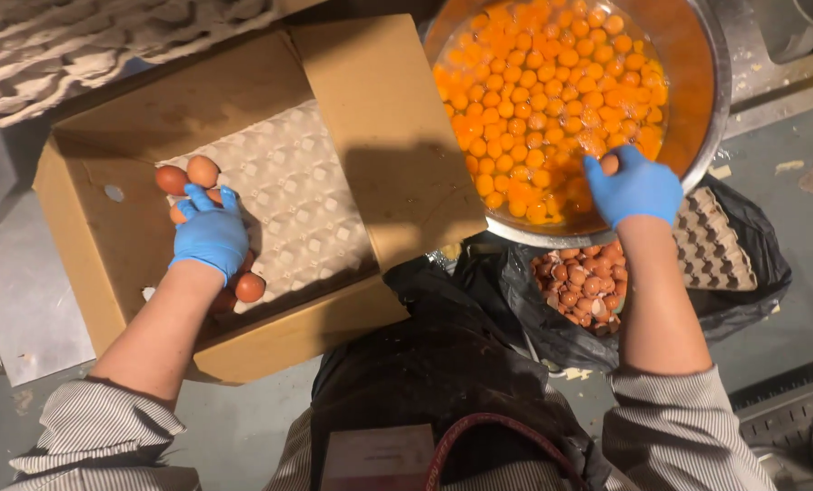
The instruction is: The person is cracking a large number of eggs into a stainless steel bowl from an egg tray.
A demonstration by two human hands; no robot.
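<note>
Cardboard box [106, 245] (bowl [706, 100] beside)

Two blue-gloved hands, one cardboard box [243, 355], one metal bowl [711, 100], one black bag [515, 309], about five whole brown eggs [203, 170] showing (yolks and shells beyond counting)

Dim warm light, soft shadows, slight blur
</note>
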